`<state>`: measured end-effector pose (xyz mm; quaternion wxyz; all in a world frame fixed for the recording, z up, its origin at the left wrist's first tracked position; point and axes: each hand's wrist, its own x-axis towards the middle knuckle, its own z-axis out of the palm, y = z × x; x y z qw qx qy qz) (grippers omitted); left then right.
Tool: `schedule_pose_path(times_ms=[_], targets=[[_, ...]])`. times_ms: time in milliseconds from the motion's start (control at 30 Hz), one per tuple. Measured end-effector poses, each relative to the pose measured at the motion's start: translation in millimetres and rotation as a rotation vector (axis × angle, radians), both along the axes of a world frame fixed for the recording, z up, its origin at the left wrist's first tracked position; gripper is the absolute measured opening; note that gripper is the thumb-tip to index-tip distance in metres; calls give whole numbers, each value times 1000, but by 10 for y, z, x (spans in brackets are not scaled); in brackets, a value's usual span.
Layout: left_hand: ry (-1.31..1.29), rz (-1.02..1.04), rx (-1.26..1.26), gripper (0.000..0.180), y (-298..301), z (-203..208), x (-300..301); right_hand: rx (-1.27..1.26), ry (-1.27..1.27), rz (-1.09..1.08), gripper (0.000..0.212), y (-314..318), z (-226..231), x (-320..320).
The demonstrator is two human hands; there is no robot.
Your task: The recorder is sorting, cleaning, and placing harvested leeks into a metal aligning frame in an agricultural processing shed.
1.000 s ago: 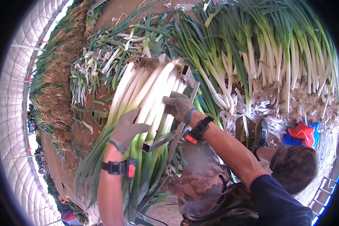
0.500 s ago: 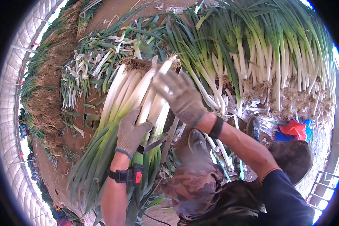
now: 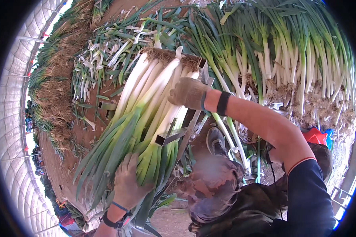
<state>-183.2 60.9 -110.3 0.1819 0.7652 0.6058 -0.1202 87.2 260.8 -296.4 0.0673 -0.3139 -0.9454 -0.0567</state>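
Observation:
A bundle of long green onions (image 3: pixel 146 94) lies slantwise across a metal frame (image 3: pixel 172 136), roots at the far end and green leaves toward me. My gloved right hand (image 3: pixel 188 93) is closed around white stalks at the bundle's right side; its fingertips are partly hidden. Lower down, my gloved left hand (image 3: pixel 130 181) rests on the green leaves, with its fingers stretched out and its thumb apart. One green onion lies on top of the others, its root end trimmed bare. Roots at the far end meet a crosspiece of the frame.
Many green onions (image 3: pixel 304 67) lie in a row at the far right. Cut leaves and peelings (image 3: pixel 103 59) litter the soil. Along the left runs a heap of rooted onions (image 3: pixel 51 102). My camouflage-clad knee (image 3: pixel 213 185) and shoe (image 3: pixel 215 140) are right of the frame.
My left hand has slid down from the white stalks to the green leaves. My right hand, spread and blurred before, has closed on the stalks. The view has shifted slightly.

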Motion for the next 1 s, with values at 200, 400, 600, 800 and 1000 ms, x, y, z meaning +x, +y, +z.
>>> schedule_pose_path(times_ms=[200, 400, 600, 800, 1000], targets=[[-65, -106, 112, 100, -181, -29, -353, 3, -227, 35, 11, 437, 384, -25], [-21, -239, 315, 90, -383, -500, -456, -247, -254, -143, 25, 454, 29, -172], [36, -236, 298, 89, -428, -598, -358, -138, -25, -21, 11, 380, -347, -88], [242, -367, 212, 71, -875, -501, -7, -234, -165, -158, 42, 420, -379, -13], [470, -564, 165, 65, -1015, -329, -268, -112, -118, -124, 24, 280, -259, -143]])
